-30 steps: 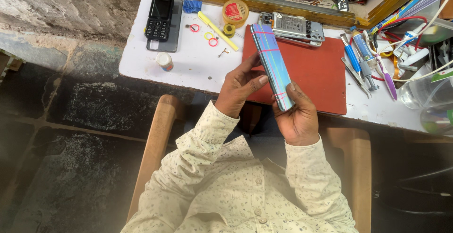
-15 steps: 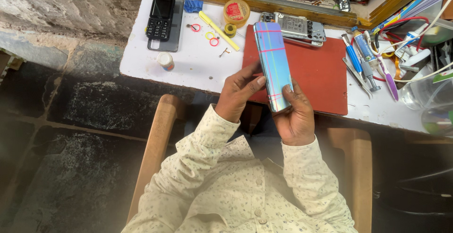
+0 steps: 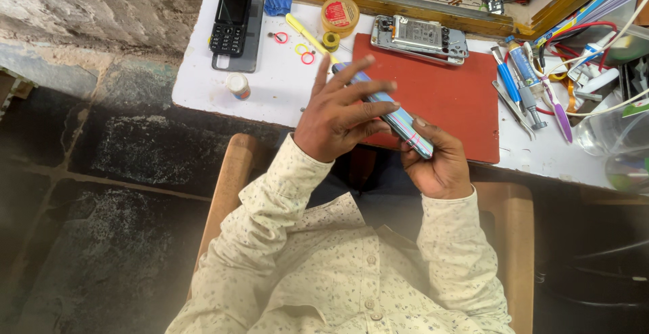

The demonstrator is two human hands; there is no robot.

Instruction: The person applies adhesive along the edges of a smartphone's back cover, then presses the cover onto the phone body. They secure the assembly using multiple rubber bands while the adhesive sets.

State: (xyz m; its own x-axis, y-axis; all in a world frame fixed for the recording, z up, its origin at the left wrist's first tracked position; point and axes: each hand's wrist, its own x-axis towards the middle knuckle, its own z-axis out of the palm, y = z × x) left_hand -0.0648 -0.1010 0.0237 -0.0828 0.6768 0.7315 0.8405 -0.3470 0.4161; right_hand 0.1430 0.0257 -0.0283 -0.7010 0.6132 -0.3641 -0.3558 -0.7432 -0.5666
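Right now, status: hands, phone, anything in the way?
Left hand fingers spread over the slim phone. Right hand grips its lower end. Held above red mat; nothing blocking.

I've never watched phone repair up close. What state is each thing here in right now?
Smartphone: tilted on edge, held in both hands.
Left hand: fingers spread over the phone.
Right hand: gripping its lower end.
Opened phone: back off, insides showing.
Keypad phone: screen dark, lying flat.
Small bottle: upright, capped.

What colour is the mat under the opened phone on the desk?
Red: the mat shows best in the head view, with the opened phone lying across its top edge.
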